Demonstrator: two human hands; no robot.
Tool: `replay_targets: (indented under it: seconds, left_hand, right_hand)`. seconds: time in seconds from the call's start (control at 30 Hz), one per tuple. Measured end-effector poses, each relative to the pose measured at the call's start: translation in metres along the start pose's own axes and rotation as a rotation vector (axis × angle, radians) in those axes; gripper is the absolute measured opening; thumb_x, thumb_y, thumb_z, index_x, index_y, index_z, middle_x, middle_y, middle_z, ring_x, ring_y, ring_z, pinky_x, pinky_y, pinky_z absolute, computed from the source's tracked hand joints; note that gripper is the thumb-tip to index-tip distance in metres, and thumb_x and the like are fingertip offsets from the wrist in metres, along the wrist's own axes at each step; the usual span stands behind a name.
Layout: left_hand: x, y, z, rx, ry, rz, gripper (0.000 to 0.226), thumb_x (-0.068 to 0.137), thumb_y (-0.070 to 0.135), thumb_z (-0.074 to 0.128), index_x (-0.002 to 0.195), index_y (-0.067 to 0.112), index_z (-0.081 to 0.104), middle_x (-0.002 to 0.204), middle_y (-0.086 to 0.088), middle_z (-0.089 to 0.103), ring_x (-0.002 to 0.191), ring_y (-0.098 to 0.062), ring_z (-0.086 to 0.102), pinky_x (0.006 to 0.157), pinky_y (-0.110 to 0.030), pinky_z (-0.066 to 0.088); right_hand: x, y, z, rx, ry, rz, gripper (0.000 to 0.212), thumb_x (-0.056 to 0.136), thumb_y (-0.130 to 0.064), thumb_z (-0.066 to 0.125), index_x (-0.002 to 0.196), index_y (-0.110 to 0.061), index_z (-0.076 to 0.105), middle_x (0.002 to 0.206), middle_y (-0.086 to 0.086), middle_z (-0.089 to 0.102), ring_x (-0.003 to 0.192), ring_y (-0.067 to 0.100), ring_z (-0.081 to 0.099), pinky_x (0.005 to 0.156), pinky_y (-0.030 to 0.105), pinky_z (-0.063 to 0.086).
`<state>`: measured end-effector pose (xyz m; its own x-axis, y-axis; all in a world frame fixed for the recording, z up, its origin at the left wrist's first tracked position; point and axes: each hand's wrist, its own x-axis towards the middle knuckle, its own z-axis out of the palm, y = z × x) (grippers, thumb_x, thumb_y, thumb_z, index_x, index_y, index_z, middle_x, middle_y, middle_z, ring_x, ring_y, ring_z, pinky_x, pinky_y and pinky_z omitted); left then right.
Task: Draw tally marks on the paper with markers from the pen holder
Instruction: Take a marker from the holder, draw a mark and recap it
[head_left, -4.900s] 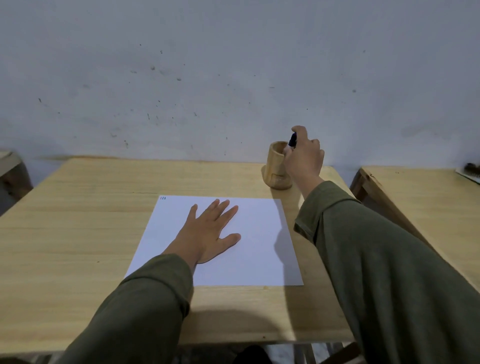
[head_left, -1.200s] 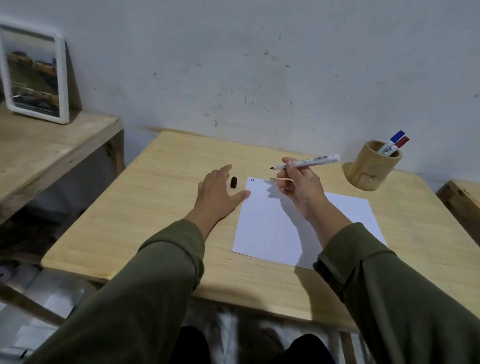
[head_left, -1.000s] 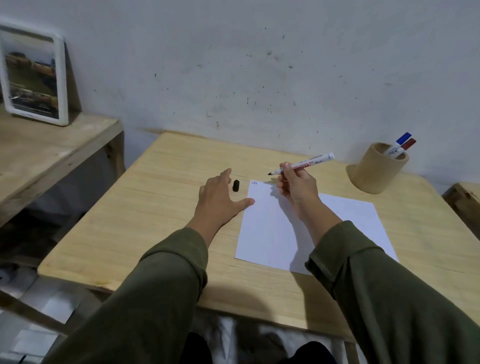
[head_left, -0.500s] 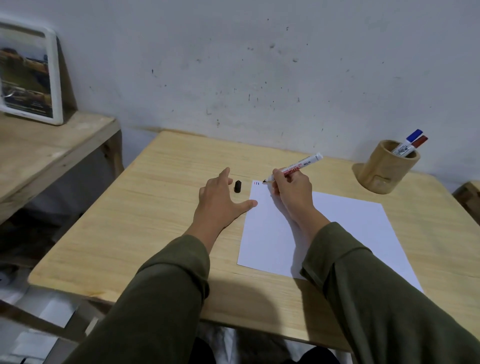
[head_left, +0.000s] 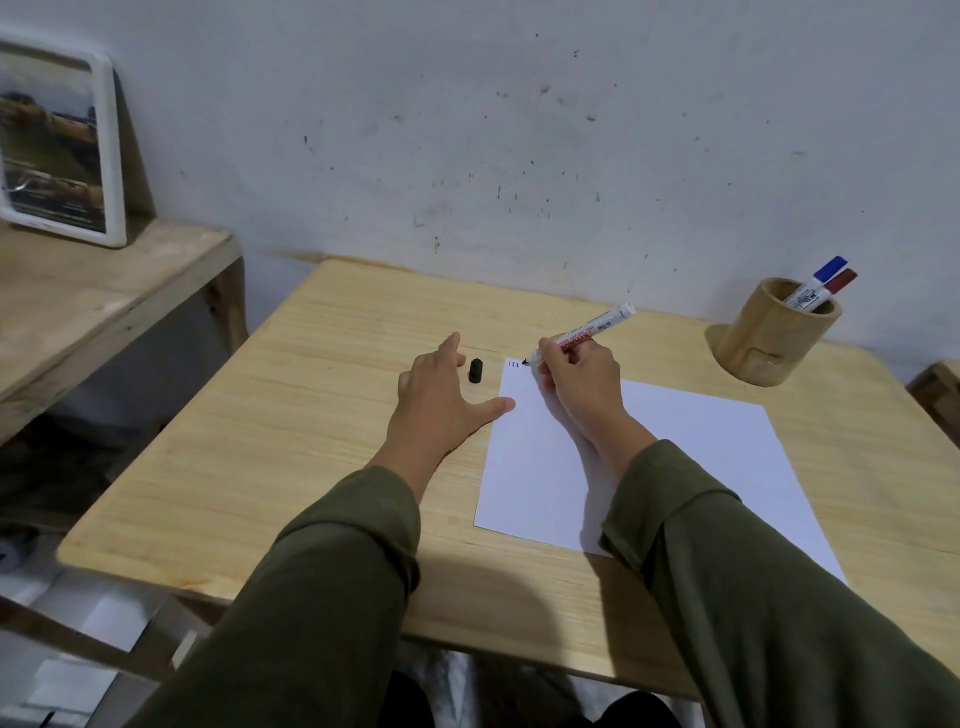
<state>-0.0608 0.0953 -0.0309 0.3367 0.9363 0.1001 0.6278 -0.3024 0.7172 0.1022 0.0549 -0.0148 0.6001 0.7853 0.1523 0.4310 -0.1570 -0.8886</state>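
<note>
My right hand (head_left: 582, 387) has its grip closed round the marker (head_left: 582, 333), thumb & fingers pinching the barrel low, near the nib. The marker's long axis runs from the nib at lower left up to the tail at upper right, tilted away from me toward the pen holder (head_left: 769, 338). The nib sits at the far left corner of the paper (head_left: 675, 457), right by the small tally marks (head_left: 514, 365) already there; can't tell if it's actually touching the sheet. My guess: next stroke goes just right of those marks, so the hand wants a short pull toward me along the sheet, w/ the wrist resting on the paper.

My left hand (head_left: 441, 395) lies flat on the surface (head_left: 291, 415), fingers straight & spread, holding nothing, thumb tip just at the paper's left edge. The black cap (head_left: 475, 370) stands on the wood between that hand's fingers and the paper corner, not touched. The left is the nearer hand to it for recapping later.

Two more markers, blue-capped (head_left: 823, 275) & red-capped (head_left: 836, 285), stand in the holder, well apart from both hands on the far right.
</note>
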Motion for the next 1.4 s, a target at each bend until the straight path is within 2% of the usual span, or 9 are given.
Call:
replay_targets:
  seconds: [0.27,0.4,0.57,0.77,0.93,1.03,1.17,1.3,1.4]
  left_hand:
    - [-0.002,0.003,-0.002,0.007,0.007,0.015,0.105,0.065,0.056,0.073,0.147,0.021,0.017,0.136,0.008,0.047,0.133,-0.018,0.032,0.109,-0.035,0.025]
    - [-0.002,0.005,-0.003,0.022,0.005,0.036,0.104,0.067,0.053,0.073,0.147,0.018,0.018,0.136,0.006,0.048,0.133,-0.016,0.033,0.112,-0.035,0.021]
    - [-0.001,0.001,-0.002,0.009,-0.005,0.004,0.106,0.064,0.056,0.073,0.147,0.021,0.017,0.136,0.008,0.047,0.133,-0.019,0.033,0.107,-0.034,0.026]
    - [0.000,0.002,-0.002,0.004,-0.004,-0.009,0.104,0.063,0.057,0.073,0.146,0.024,0.020,0.135,0.009,0.047,0.133,-0.020,0.033,0.105,-0.033,0.028]
    - [-0.004,0.004,-0.008,-0.035,0.030,0.096,0.071,0.074,0.046,0.071,0.136,0.024,0.042,0.127,0.003,0.056,0.126,-0.015,0.043,0.110,-0.039,0.030]
    - [-0.005,0.004,-0.008,-0.041,0.060,0.159,0.043,0.085,0.034,0.062,0.126,0.023,0.054,0.122,0.000,0.061,0.121,-0.018,0.046,0.100,-0.027,0.031]
    - [-0.005,0.007,-0.008,0.009,0.059,0.206,0.026,0.090,0.018,0.055,0.114,0.019,0.064,0.111,-0.004,0.065,0.109,-0.021,0.053,0.089,-0.020,0.033]
    - [-0.012,0.029,-0.016,-0.301,0.136,0.036,0.014,0.089,0.009,0.055,0.096,0.014,0.066,0.088,0.001,0.066,0.076,-0.003,0.064,0.064,-0.010,0.045]
    - [-0.016,0.057,-0.024,-0.645,0.174,-0.058,0.012,0.089,0.010,0.057,0.090,0.019,0.066,0.082,0.005,0.063,0.077,-0.009,0.063,0.061,-0.012,0.052]
  right_hand:
    - [-0.001,-0.003,-0.002,0.020,-0.019,0.019,0.030,0.092,-0.028,0.055,0.090,0.000,0.065,0.076,0.006,0.067,0.067,0.011,0.061,0.057,0.012,0.044]
    - [-0.001,-0.003,-0.004,0.150,0.007,0.083,0.023,0.090,-0.027,0.056,0.081,-0.008,0.064,0.067,0.000,0.066,0.061,0.012,0.062,0.062,0.024,0.051]
    - [-0.003,-0.007,-0.007,0.434,0.084,0.193,0.024,0.089,-0.022,0.059,0.068,-0.009,0.061,0.058,0.002,0.058,0.043,0.005,0.053,0.050,0.019,0.046]
    - [-0.005,-0.018,-0.014,0.682,0.132,0.317,0.017,0.090,-0.017,0.059,0.083,-0.002,0.059,0.062,0.004,0.056,0.043,0.005,0.052,0.044,0.013,0.044]
    - [-0.009,-0.026,-0.024,0.662,0.098,0.292,0.020,0.090,-0.019,0.060,0.073,-0.008,0.061,0.063,0.004,0.058,0.050,0.010,0.051,0.045,0.016,0.042]
    - [-0.016,-0.034,-0.030,0.695,0.082,0.282,0.019,0.089,-0.018,0.060,0.073,-0.009,0.062,0.064,0.004,0.058,0.050,0.010,0.050,0.045,0.017,0.040]
    - [-0.028,-0.042,-0.036,0.749,0.064,0.285,0.018,0.090,-0.017,0.060,0.074,-0.008,0.060,0.063,0.004,0.057,0.044,0.007,0.050,0.042,0.016,0.039]
    - [-0.038,-0.048,-0.047,0.784,0.041,0.296,0.017,0.090,-0.017,0.060,0.075,-0.008,0.061,0.064,0.005,0.056,0.044,0.007,0.049,0.042,0.016,0.038]
    - [-0.044,-0.054,-0.060,0.829,0.008,0.286,0.016,0.090,-0.017,0.059,0.076,-0.008,0.059,0.064,0.005,0.055,0.045,0.007,0.049,0.042,0.016,0.038]
